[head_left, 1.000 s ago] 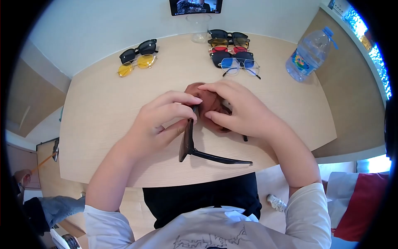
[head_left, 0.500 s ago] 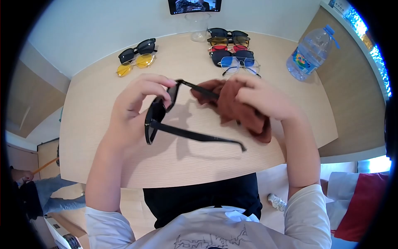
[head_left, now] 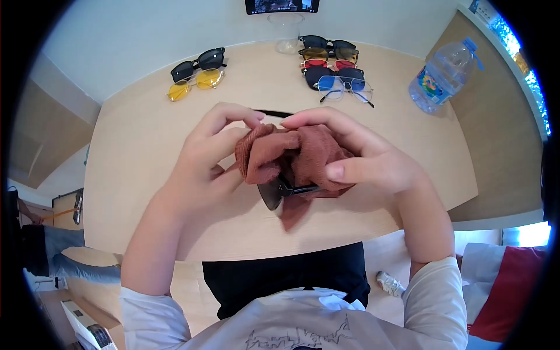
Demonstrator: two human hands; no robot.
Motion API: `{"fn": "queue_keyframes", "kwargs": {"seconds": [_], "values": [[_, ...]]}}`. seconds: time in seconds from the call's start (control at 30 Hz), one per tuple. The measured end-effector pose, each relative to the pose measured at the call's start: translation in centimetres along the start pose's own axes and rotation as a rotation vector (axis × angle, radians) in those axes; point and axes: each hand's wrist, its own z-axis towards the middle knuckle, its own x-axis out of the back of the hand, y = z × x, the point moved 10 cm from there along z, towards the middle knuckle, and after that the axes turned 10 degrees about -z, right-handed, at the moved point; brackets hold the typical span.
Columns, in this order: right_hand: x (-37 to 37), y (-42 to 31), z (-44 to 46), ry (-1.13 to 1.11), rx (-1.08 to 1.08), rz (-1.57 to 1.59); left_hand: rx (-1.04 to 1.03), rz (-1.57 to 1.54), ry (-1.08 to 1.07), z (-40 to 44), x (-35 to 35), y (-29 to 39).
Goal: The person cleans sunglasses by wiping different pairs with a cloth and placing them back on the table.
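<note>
A reddish-brown cloth (head_left: 324, 153) is bunched around a pair of black sunglasses (head_left: 270, 197) above the table. One dark lens and part of an arm show below the cloth, and another arm sticks out above it; the rest is covered. My left hand (head_left: 213, 154) grips the sunglasses at their left side, its fingertips partly hidden by the cloth. On the other side, my right hand (head_left: 373, 160) is closed on the cloth, thumb in front and fingers over the top, pressing it around the sunglasses.
Black sunglasses (head_left: 198, 64) and yellow-lensed glasses (head_left: 209, 79) lie at the back left. Several more glasses (head_left: 332, 79) form a column at the back right. A water bottle (head_left: 440, 79) stands at the right, and a clear cup (head_left: 286, 44) below a screen (head_left: 282, 6). Other people are at both sides.
My right hand has brought the cloth left onto the sunglasses, which it now mostly covers. The sunglasses have turned and shifted right, with my left hand following.
</note>
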Motion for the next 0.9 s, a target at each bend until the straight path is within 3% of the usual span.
{"fn": "queue_keyframes", "kwargs": {"seconds": [0.07, 0.17, 0.27, 0.33, 0.43, 0.47, 0.57, 0.7, 0.77, 0.9], "values": [[-0.3, 0.7, -0.2, -0.025, -0.052, 0.039, 0.002, 0.149, -0.043, -0.1, -0.2, 0.1], [-0.6, 0.1, 0.0, -0.073, -0.040, -0.188, -0.037, 0.210, -0.029, 0.0, 0.0, 0.0], [0.0, 1.6, -0.4, -0.103, -0.270, -0.277, -0.022, 0.318, 0.028, 0.1, 0.5, -0.1], [2.0, 2.2, -0.5, -0.017, -0.302, -0.166, -0.034, 0.343, 0.053, 0.4, 1.2, 0.0], [6.4, 1.4, -0.1, 0.260, -0.197, -0.107, -0.070, 0.386, 0.081, 0.2, 2.0, 0.3], [7.8, 1.8, 0.0, 0.374, -0.101, 0.060, -0.092, 0.399, 0.070, 0.3, 2.0, 0.4], [9.6, 2.5, -0.9, 0.558, -0.081, 0.267, -0.124, 0.421, 0.073, 0.2, 2.1, 0.7], [8.9, 2.1, -0.2, 0.432, 0.030, 0.334, -0.125, 0.404, 0.045, 0.1, 1.8, 1.3], [8.7, 1.1, -0.2, 0.468, 0.054, 0.140, -0.084, 0.400, 0.042, -0.1, 2.0, 1.0], [8.0, 0.1, 0.3, 0.356, 0.124, 0.231, -0.087, 0.370, 0.028, -0.1, 2.2, 0.9]]}}
